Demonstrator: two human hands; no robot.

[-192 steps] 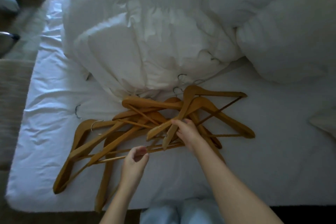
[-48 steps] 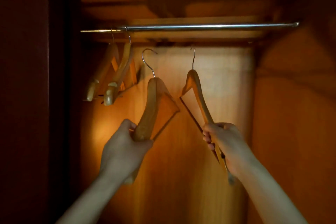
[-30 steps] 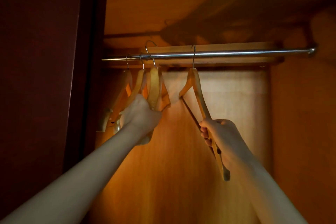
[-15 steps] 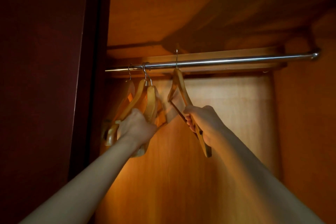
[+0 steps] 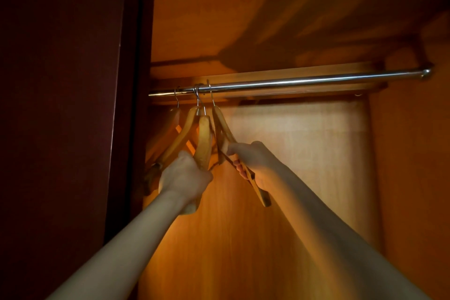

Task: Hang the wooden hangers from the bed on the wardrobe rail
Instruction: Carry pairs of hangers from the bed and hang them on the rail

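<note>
Reaching into a wardrobe, left hand (image 5: 186, 178) clamped on a hanger (image 5: 204, 141), right hand (image 5: 250, 158) clamped on another hanger (image 5: 222, 126), four hooks crowded at the left end of the rail (image 5: 304, 80), no legible writing

Inside of a home wardrobe: orange wood-veneer back panel (image 5: 280, 238) and shelf underside, dark reddish door (image 5: 60, 105) filling left of frame, chrome rail (image 5: 304, 80) across the middle, wooden hangers (image 5: 204, 139) bunched at its left end, dim warm light
</note>
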